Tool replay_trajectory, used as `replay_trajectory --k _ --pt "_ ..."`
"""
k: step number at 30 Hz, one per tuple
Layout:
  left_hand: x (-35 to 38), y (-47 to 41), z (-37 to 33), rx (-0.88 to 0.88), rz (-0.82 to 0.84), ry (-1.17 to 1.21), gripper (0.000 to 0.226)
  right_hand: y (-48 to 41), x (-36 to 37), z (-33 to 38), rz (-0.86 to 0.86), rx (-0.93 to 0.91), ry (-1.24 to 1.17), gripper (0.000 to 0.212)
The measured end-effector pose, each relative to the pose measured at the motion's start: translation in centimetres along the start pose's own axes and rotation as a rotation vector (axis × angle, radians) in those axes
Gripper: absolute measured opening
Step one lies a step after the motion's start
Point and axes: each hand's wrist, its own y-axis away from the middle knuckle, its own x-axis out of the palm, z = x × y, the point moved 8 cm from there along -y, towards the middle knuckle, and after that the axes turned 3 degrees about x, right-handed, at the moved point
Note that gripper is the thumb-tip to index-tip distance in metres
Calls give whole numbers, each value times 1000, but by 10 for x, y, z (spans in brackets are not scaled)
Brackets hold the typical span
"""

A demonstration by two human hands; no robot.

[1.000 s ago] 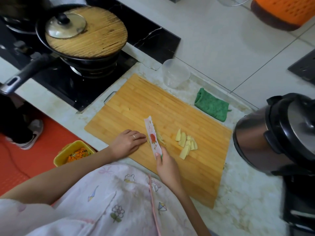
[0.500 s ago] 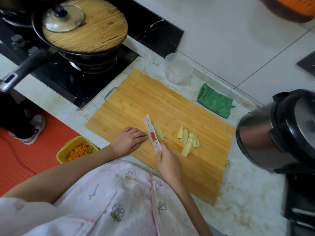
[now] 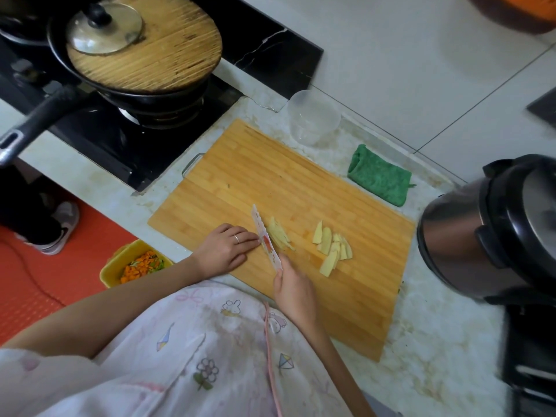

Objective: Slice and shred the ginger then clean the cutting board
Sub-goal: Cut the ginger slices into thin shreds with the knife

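Knife gripped by our right hand, blade over the cutting board; our left hand lies flat, fingers relaxed, against the blade. Ginger shreds just beside it, ginger slices near. Beyond, we note green cloth on the bench.

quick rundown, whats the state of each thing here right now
left hand, flat on the cutting board, fingertips at the blade
right hand, grips the knife
knife, blade down on the board beside the ginger strips
ginger slices, loose pile, not yet shredded
wok, covered by a wooden lid
plastic cup, upright, looks empty
green cloth, folded
cooker, lid shut
yellow bin, holds orange and green scraps
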Motion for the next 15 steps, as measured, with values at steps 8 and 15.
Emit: replay_trajectory --k 8,15 --pt "-3 -1 -1 1 -9 1 37 1 -1 0 19 -2 3 40" --pt "-4 -2 -1 -4 -20 3 36 3 -2 -2 36 13 -33 38"
